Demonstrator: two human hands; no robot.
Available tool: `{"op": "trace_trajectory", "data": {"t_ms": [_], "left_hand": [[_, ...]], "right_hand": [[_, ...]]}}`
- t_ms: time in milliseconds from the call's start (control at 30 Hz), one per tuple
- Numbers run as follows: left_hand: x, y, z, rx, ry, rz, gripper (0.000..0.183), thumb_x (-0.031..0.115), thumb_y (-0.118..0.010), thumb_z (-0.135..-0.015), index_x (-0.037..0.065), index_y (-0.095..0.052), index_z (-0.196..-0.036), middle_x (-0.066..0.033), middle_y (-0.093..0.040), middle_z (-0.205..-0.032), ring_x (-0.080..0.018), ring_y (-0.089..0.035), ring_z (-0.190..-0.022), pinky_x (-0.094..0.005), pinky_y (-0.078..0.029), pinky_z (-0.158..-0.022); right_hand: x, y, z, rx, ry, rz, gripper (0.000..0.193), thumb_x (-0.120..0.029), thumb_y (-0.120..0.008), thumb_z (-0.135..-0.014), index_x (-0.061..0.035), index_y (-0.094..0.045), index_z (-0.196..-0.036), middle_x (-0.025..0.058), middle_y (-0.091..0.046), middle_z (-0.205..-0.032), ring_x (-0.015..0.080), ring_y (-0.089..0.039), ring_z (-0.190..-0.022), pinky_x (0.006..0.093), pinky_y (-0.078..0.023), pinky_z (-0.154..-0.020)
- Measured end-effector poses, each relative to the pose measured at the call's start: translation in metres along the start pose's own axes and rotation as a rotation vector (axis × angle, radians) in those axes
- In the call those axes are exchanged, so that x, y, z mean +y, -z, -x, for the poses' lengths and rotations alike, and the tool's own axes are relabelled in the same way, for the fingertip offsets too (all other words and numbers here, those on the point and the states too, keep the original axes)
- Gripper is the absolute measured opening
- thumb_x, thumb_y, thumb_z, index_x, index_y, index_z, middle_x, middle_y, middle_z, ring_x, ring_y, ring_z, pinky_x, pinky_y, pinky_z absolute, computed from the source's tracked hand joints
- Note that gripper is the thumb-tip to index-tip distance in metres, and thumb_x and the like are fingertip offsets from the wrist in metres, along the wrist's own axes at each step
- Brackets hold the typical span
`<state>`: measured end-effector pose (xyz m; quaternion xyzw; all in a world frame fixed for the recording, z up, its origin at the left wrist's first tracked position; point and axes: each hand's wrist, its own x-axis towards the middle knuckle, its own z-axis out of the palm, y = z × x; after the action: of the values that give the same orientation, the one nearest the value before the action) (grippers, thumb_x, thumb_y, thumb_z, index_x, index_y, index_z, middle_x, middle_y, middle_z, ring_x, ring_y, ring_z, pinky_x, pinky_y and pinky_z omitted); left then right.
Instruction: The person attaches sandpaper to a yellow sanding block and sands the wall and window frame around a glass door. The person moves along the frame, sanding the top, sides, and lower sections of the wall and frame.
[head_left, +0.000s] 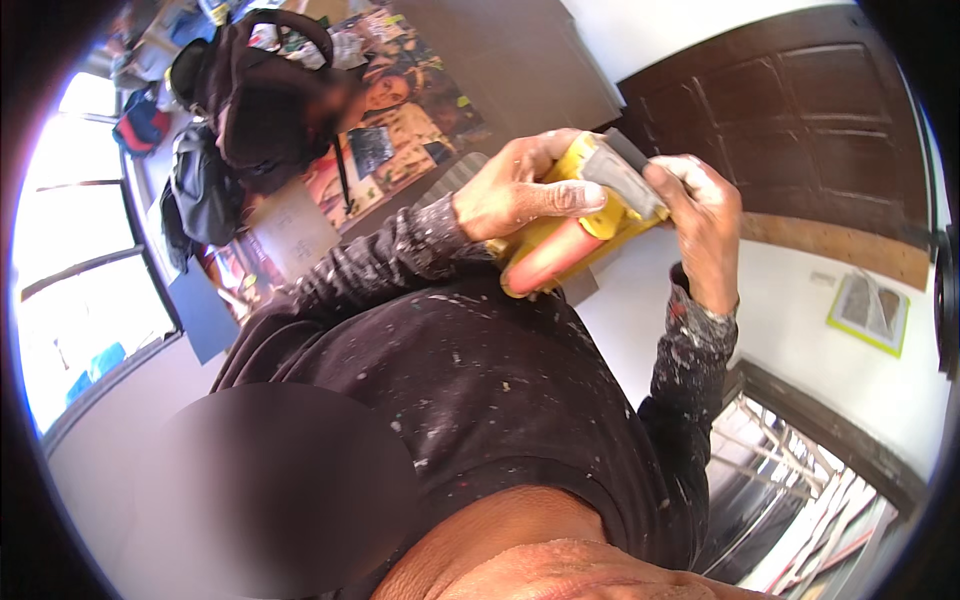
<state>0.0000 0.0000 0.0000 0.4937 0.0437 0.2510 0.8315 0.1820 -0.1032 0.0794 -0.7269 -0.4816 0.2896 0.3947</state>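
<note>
Nearest to us, at the lower edge, is the wearer's neck [510, 525], and just beyond it a dark top [450, 390] flecked with pale spots. Farther out, the 2 hands meet at 1 yellow tool [608, 222], held up in the air past the chest, near the middle of the scene and a little to the right.

The left hand [520, 190] has its grip closed around the tool's left side, with the thumb laid across the near face, above a reddish handle [550, 265]. The right hand [700, 220] has its grip drawn nearly closed at the right edge of a grey piece [620, 178] on the tool's far end — we cannot tell whether it also has hold of the body beneath.

As for progress, we judge the work to be partway: the grey piece already sits against the tool, but we see no sign that settles whether it is fastened — that, and the hidden underside, we must leave open. Both hands are on the tool, so the handling looks unfinished to us.

Around them, we find a dark backpack [265, 110] at the far left near a printed sheet [425, 140], a bright window [90, 240] at the left and a dark door [780, 90] at the far right.
</note>
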Motion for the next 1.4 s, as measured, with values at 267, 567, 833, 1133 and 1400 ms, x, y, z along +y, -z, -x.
{"op": "trace_trajectory", "data": {"t_ms": [267,567,833,1133,1400], "left_hand": [[0.011,0.018,0.005,0.051,0.003,0.011,0.045,0.024,-0.074,-0.086,-0.001,-0.054,-0.118,-0.0068,-0.064,-0.105,-0.0126,-0.06,-0.097,-0.0278,-0.047,-0.087],[0.021,0.033,0.004,-0.056,0.046,-0.115,0.072,0.028,-0.081,-0.076,0.001,-0.043,-0.131,-0.011,-0.06,-0.111,-0.02,-0.056,-0.107,-0.0317,-0.042,-0.097],[0.018,0.031,0.003,-0.253,-0.033,-0.114,0.087,0.026,-0.083,-0.072,0.006,-0.031,-0.138,-0.0082,-0.05,-0.121,-0.0194,-0.047,-0.118,-0.0335,-0.038,-0.103],[0.019,0.029,0.001,-0.203,0.069,-0.09,0.06,0.023,-0.077,-0.08,0.006,-0.046,-0.128,-0.0086,-0.057,-0.115,-0.0193,-0.053,-0.111,-0.0315,-0.041,-0.098],[0.014,0.025,0.001,-0.193,-0.017,-0.02,0.05,0.016,-0.073,-0.082,0.006,-0.049,-0.124,-0.007,-0.06,-0.109,-0.0176,-0.057,-0.104,-0.0312,-0.044,-0.094]], "right_hand": [[-0.019,-0.017,-0.007,-0.126,0.062,-0.066,0.037,-0.031,-0.066,-0.092,0.0021,-0.066,-0.108,0.0045,-0.065,-0.094,0.0123,-0.058,-0.09,0.0266,-0.046,-0.081],[-0.028,-0.031,0.0,-0.131,0.207,0.034,0.041,-0.034,-0.063,-0.094,0.0015,-0.064,-0.114,0.0115,-0.066,-0.105,0.0166,-0.06,-0.096,0.0284,-0.047,-0.085],[-0.033,-0.029,0.002,-0.001,0.086,0.087,0.029,-0.023,-0.058,-0.096,0.0024,-0.068,-0.105,0.0061,-0.068,-0.09,0.011,-0.059,-0.085,0.027,-0.048,-0.079],[-0.041,-0.037,0.026,0.054,0.258,0.292,0.023,-0.015,-0.06,-0.095,0.0032,-0.067,-0.107,0.0156,-0.072,-0.096,0.0186,-0.069,-0.087,0.0284,-0.053,-0.075],[-0.04,-0.032,0.032,0.016,0.365,0.295,0.024,-0.011,-0.064,-0.092,0.0042,-0.067,-0.11,0.0168,-0.071,-0.102,0.0191,-0.067,-0.091,0.0283,-0.052,-0.079]]}}
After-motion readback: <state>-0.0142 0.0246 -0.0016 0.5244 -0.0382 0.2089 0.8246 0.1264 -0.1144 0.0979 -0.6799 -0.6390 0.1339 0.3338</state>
